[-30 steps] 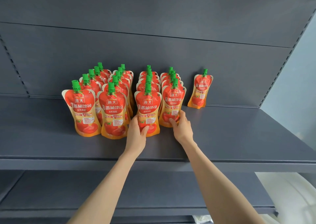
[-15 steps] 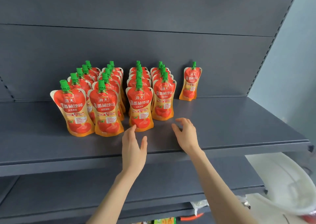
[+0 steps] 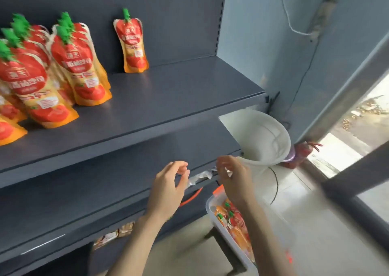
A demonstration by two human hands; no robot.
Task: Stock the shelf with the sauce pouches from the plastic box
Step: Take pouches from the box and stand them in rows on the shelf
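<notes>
Red-and-orange sauce pouches with green caps stand in rows on the left of the dark grey shelf. One lone pouch leans against the back panel. A clear plastic box with more pouches sits low at the right, partly hidden by my right forearm. My left hand and my right hand hang below the shelf's front edge, above the box. Both are empty with loosely curled fingers.
A lower grey shelf lies under the stocked one. A white bucket-like container stands right of the shelving. A pale blue wall, a cable and a window frame are at the right. Small packets lie lower down.
Both hands have pulled back off the shelf and dropped toward the box. My view has swung right and down, so the pouch rows now sit at the left edge.
</notes>
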